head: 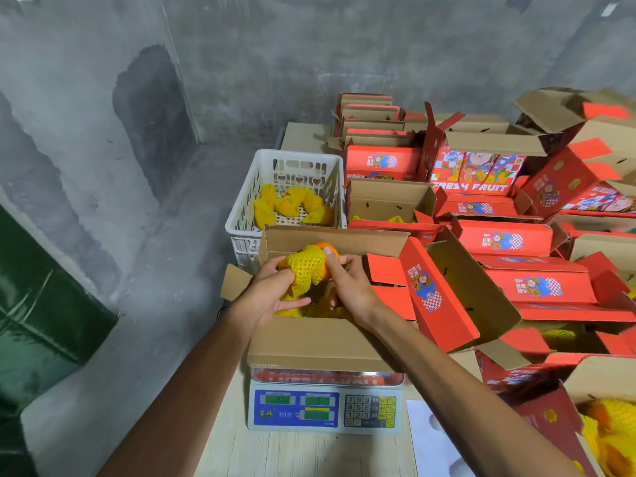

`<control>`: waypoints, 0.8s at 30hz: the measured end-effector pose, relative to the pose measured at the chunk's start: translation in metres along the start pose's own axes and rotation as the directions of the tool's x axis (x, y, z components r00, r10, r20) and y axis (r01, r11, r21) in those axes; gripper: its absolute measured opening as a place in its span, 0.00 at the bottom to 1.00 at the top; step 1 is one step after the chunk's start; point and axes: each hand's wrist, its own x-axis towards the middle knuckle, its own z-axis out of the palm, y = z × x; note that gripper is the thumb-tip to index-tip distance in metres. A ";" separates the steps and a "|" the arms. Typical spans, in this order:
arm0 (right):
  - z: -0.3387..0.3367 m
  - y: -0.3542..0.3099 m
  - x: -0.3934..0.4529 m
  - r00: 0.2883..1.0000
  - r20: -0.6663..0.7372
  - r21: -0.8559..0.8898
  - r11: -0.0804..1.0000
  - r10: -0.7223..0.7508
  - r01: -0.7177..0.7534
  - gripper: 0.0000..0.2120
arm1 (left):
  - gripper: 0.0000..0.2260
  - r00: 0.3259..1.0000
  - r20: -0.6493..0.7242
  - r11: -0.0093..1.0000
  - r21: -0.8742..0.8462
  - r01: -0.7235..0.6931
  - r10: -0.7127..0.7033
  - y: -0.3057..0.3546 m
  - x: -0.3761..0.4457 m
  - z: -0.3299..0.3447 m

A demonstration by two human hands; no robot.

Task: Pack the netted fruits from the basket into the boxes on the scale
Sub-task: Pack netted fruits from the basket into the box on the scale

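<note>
Left hand (pixel 272 293) and right hand (pixel 351 287) fingers clamp one orange fruit (pixel 309 265), half-sheathed in yellow foam net, above the open box (pixel 320 342).

Soft, even, fairly dim indoor light falls from above with no hard shadows. Wide-angle distortion bends the concrete wall (pixel 103 98) at nine o'clock. The red boxes (pixel 568 149) toward three o'clock smear with motion blur; the scale (pixel 325 406) display is faintly hazy.
</note>
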 end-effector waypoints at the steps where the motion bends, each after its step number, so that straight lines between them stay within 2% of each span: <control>1: 0.001 -0.001 0.000 1.000 -0.002 -0.008 1.000 -0.019 0.019 0.27 | 0.19 0.999 0.037 1.000 0.007 0.020 -0.020 0.000 -0.002 0.000; 4: 0.001 -0.003 0.000 0.996 -0.049 -0.037 0.997 -0.070 0.068 0.20 | 0.19 0.994 0.095 0.997 0.067 0.049 -0.055 -0.002 -0.007 0.001; 7: 0.001 -0.005 -0.003 0.997 0.016 -0.045 0.996 -0.077 0.077 0.19 | 0.16 1.000 -0.015 1.000 0.014 0.015 -0.015 0.000 -0.006 0.002; 10: 0.001 -0.009 -0.009 0.991 0.086 -0.091 0.990 -0.101 0.108 0.21 | 0.12 0.998 -0.032 0.997 -0.056 0.060 -0.062 0.004 -0.006 0.002; 14: -0.001 -0.006 -0.010 0.976 0.179 -0.132 0.980 -0.121 0.146 0.33 | 0.09 0.998 -0.014 0.998 0.006 0.064 -0.064 0.000 -0.005 0.003; 17: -0.002 -0.003 -0.009 0.963 0.140 -0.310 0.913 -0.231 0.264 0.35 | 0.11 0.996 -0.089 1.000 -0.009 0.014 -0.014 -0.003 0.000 0.004; 20: -0.001 0.003 -0.011 0.900 0.068 -0.494 0.769 -0.431 0.406 0.30 | 0.13 0.989 -0.140 0.998 -0.057 0.041 -0.049 -0.001 0.003 0.006; 22: 0.001 0.002 -0.011 0.852 0.031 -0.472 0.744 -0.523 0.474 0.22 | 0.15 0.986 -0.146 0.996 -0.041 0.077 -0.082 0.000 0.003 0.009; 24: 0.000 -0.004 -0.010 0.839 -0.006 -0.408 0.768 -0.543 0.494 0.13 | 0.15 0.985 -0.135 0.994 -0.023 0.103 -0.105 0.002 0.001 0.010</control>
